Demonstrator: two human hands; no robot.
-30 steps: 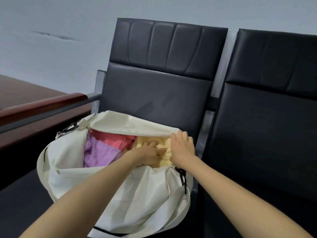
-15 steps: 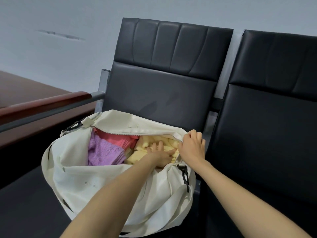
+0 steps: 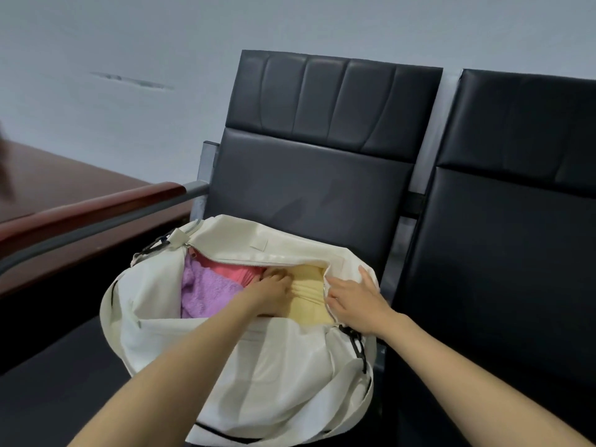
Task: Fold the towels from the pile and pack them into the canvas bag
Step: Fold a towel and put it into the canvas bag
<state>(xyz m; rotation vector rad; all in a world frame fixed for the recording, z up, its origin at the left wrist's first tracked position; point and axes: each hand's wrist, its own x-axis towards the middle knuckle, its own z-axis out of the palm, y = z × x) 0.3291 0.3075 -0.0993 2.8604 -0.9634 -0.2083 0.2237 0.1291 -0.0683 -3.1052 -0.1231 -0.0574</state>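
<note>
A cream canvas bag (image 3: 274, 366) lies unzipped on a black chair seat. Inside it are a purple towel (image 3: 206, 291) on the left, a pink towel (image 3: 232, 271) behind that, and a folded yellow towel (image 3: 306, 304) on the right. My left hand (image 3: 271, 291) reaches into the bag and presses down at the yellow towel's left edge, next to the pink one. Its fingertips are hidden. My right hand (image 3: 354, 301) holds the right end of the bag's opening, with its fingers at the zipper edge and the thumb spread upward.
The bag sits on the left seat of a row of black padded chairs (image 3: 309, 195); a second chair (image 3: 516, 253) stands to the right. A wood-topped armrest (image 3: 96, 208) and a brown table (image 3: 64, 175) are on the left. A grey wall is behind.
The yellow towel went from bunched to flat and lower in the bag. My left hand shifted to its left edge. My right hand moved from the towel to the bag's right rim.
</note>
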